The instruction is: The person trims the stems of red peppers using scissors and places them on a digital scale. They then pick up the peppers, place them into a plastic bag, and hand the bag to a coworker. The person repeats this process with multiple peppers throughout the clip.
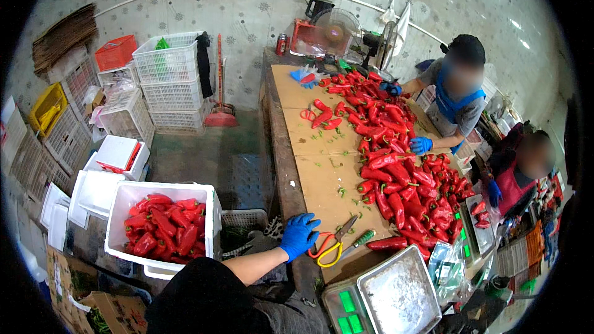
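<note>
My left hand, in a blue glove, rests at the table's near left edge, fingers apart and bent, with nothing visible in them. Just right of it lie scissors with red and yellow handles and a striped green tool. A long pile of red peppers with green stems covers the right side of the cardboard-covered table. A white foam box full of red peppers stands left of my arm. A metal scale sits at the near end of the table. My right hand is not in view.
A person in a blue apron works across the table; another in a red apron is farther right, beside a second scale. Stacked white crates, foam lids and a dustpan stand left. Fans are at the back.
</note>
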Action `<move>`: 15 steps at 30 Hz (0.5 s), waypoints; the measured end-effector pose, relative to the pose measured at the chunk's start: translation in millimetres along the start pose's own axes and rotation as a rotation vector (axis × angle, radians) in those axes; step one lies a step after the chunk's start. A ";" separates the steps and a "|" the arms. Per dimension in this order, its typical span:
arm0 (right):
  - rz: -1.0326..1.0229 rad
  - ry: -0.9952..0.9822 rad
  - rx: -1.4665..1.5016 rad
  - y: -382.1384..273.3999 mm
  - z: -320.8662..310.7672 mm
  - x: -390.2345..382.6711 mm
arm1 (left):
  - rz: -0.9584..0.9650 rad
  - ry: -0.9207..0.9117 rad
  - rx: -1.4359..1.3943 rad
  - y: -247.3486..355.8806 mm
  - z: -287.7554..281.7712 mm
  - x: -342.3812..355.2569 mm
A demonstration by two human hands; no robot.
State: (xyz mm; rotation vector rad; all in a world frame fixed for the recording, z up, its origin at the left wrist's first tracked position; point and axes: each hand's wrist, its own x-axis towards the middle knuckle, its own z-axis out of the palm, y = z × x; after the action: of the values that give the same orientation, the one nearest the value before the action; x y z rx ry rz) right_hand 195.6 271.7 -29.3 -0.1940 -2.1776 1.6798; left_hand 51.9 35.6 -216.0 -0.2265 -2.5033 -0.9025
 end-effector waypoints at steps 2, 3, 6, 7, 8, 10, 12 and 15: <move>0.003 0.011 0.009 1.8 -2.4 -1.0 | 0.011 0.013 0.000 0.1 3.8 0.8; 0.004 0.015 0.013 1.9 -3.4 -1.7 | 0.017 0.022 0.003 -1.0 5.3 -0.8; 0.001 0.042 0.016 5.7 -5.6 -3.4 | -0.005 -0.008 -0.005 8.4 2.0 1.0; 0.006 0.042 0.031 6.7 -4.8 -2.7 | -0.008 -0.006 -0.007 3.7 -0.7 1.8; 0.016 0.051 0.038 7.3 -6.8 -3.5 | -0.011 -0.005 -0.009 0.8 -1.2 2.6; 0.033 0.076 0.049 8.1 -13.5 -6.1 | 0.014 0.002 0.015 -0.3 2.0 2.3; 0.036 0.098 0.062 11.0 -13.3 -4.8 | 0.016 -0.018 0.009 1.1 -2.6 4.2; 0.042 0.146 0.060 12.9 -19.7 -9.3 | 0.013 0.000 -0.012 -1.3 5.0 6.9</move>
State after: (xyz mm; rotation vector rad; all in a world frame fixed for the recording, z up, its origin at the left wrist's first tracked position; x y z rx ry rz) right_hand 210.0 289.9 -39.4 -0.3370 -2.0273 1.6950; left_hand 43.6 37.8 -216.7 -0.2460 -2.4939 -0.9120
